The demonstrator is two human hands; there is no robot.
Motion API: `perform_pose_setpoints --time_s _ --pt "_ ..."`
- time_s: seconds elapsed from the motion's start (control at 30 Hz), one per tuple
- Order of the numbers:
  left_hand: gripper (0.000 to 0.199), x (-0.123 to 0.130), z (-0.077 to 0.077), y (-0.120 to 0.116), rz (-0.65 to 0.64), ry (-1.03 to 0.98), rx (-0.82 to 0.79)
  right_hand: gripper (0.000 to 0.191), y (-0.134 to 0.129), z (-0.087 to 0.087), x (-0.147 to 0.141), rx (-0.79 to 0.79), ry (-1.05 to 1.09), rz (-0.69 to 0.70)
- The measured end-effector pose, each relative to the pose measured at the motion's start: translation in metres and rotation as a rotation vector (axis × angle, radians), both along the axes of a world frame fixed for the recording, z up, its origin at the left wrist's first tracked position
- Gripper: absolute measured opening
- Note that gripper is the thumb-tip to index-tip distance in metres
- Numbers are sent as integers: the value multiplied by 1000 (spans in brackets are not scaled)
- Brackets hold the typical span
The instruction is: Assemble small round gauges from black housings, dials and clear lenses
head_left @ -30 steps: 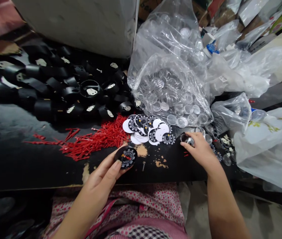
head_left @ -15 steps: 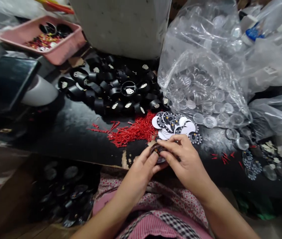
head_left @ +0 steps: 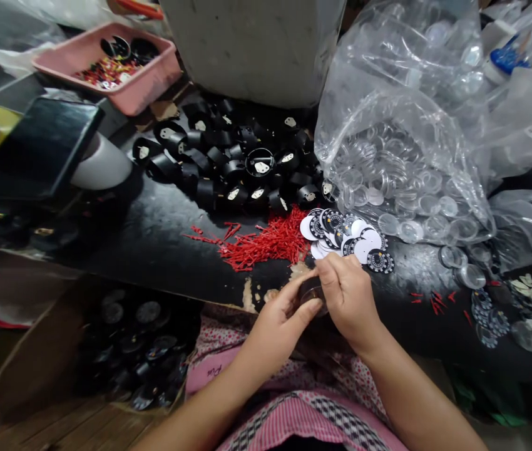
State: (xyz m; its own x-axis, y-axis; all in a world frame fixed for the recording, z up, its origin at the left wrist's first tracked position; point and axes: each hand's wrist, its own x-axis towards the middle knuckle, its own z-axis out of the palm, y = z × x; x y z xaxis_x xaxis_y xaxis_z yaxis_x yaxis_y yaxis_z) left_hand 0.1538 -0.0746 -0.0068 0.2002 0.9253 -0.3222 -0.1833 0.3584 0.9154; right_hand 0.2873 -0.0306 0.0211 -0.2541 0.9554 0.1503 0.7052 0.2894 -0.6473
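Observation:
Near the table's front edge, my left hand (head_left: pixel 282 319) is wrapped round a small dark round case (head_left: pixel 312 291), with the thumb on its near side. My right hand (head_left: pixel 348 297) presses its closed fingers against the case's right side; whether a smaller part is between them is hidden. Just beyond the hands lie black and white printed discs (head_left: pixel 362 245). Left of those is a heap of thin red pieces (head_left: pixel 266 241). Many black round cases (head_left: pixel 204 191) with pale plates lie farther back.
A clear bag (head_left: pixel 388 106) of transparent round covers stands at the back right. At the back left are a pink tray (head_left: pixel 153 75) of small parts and a dark flat panel (head_left: pixel 35 147). Loose red pieces (head_left: pixel 436 303) lie right. Below the table's left edge are more round items (head_left: pixel 148 312).
The view has shifted, so the scene sits farther right. My right fingers have closed up and moved to the case's side, and the case has tilted, its face no longer showing.

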Motion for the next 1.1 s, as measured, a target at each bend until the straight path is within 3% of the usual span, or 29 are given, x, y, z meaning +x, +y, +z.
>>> perform_pose_setpoints --time_s 0.1,0.23,0.3,0.37,0.43,0.5,0.6,0.7,0.8,0.93,1.03,1.1 --pt "44 -40 -8 -30 17 143 -74 32 -1 4 7 -226 166 117" --pt "48 -124 -32 -85 259 665 -149 24 -1 4 7 -345 199 110" --pt "50 -152 -33 -94 354 1014 -26 22 -2 4 -3 -361 203 173" --pt "49 -157 -24 -81 377 1179 196 20 -3 6 -15 -386 241 307" --pt "46 -147 -11 -45 340 1133 385 17 -6 10 -24 -402 258 409" --pt "42 -133 1 5 345 1015 427 16 -8 13 -24 -389 232 425" --pt "45 -125 8 76 442 1109 431 18 -11 13 -13 -366 186 362" --pt "35 -131 4 109 487 1105 420 20 -14 7 -3 -387 176 326" --pt "29 -140 0 101 515 1036 409 21 -14 2 -4 -391 178 332" --pt "35 -127 6 58 496 837 367 22 -5 3 -13 -353 199 254" --pt "34 -92 11 26 304 355 133 37 3 6 -18 -326 244 192" --pt "38 -68 12 11 237 -47 -63 35 5 6 -19 -230 219 207"
